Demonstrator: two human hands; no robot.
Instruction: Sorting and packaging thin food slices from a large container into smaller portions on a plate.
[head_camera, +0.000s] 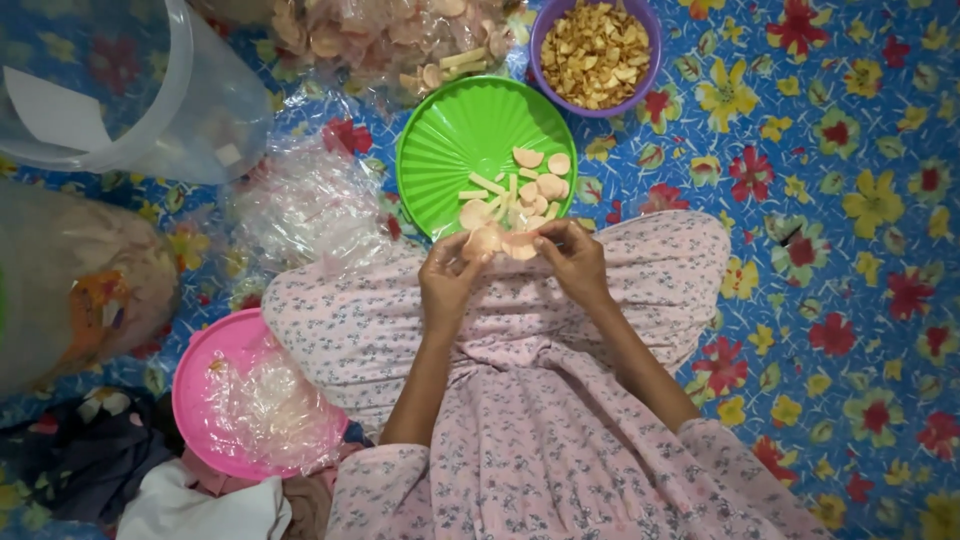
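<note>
Hands over my lap: my left hand and right hand each pinch closed on pale round crackers, held touching the near rim of the green plate.

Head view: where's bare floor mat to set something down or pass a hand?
Free: the flowered mat right of the green plate and purple bowl, on to the right edge. The green plate's left half is bare too. Crowded: the left side, with clear tub, plastic bags and pink plate. Both hands hold crackers at the plate's near rim.
</note>
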